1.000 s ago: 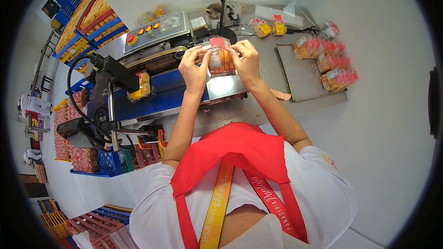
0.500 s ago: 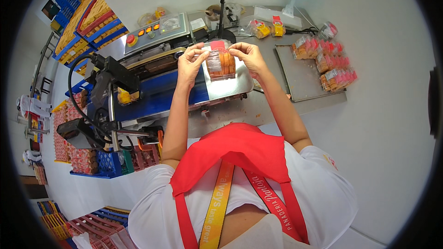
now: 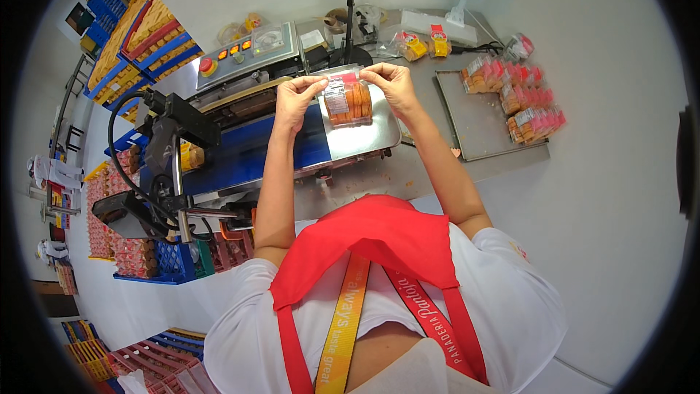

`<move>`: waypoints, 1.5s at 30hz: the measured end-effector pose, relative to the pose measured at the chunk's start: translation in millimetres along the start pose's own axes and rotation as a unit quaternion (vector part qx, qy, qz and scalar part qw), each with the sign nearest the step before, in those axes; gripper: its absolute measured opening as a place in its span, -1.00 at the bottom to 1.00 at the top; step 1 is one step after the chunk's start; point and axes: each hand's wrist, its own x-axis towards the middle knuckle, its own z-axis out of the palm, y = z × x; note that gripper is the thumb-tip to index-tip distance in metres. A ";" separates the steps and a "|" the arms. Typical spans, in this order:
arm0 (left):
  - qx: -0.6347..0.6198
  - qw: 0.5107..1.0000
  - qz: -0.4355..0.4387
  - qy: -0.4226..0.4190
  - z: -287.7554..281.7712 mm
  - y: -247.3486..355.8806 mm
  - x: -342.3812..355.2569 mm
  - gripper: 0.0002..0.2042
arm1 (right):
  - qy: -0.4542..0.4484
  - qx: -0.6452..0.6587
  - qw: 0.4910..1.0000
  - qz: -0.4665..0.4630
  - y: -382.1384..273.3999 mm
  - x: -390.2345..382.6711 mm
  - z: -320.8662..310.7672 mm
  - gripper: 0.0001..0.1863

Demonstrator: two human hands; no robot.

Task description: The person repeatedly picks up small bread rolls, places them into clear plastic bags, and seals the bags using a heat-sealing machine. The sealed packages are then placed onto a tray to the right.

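A clear plastic pack of round brown biscuits (image 3: 357,106) with a red and white label lies over the shiny metal end plate (image 3: 384,122) of a conveyor. My left hand (image 3: 295,102) pinches the upper left edge of its wrapper between thumb and fingers. At the upper right edge, my right hand (image 3: 394,87) grips the film in the same way, so the top of the wrapper is stretched between both hands. Left of the plate runs the blue conveyor belt (image 3: 255,147). A yellow-and-brown pack (image 3: 192,156) sits on its far left part, partly behind a black machine head (image 3: 191,120).
Several similar packs (image 3: 529,98) stand in rows on a metal tray (image 3: 474,135) at right. A control panel (image 3: 244,52) with a red button and a black upright pole (image 3: 351,7) rise behind the belt. Blue crates of packs (image 3: 171,263) stand on the left.
My left fingers have come down and closed on the wrapper's edge, and the top film looks flatter. The pack at the belt's left has shifted left, further behind the machine.
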 end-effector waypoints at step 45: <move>0.360 0.932 -0.016 0.036 -6.7 8.1 -53.4 -0.45 | -0.208 -0.667 0.703 -0.133 59.7 38.9 76.9 -0.63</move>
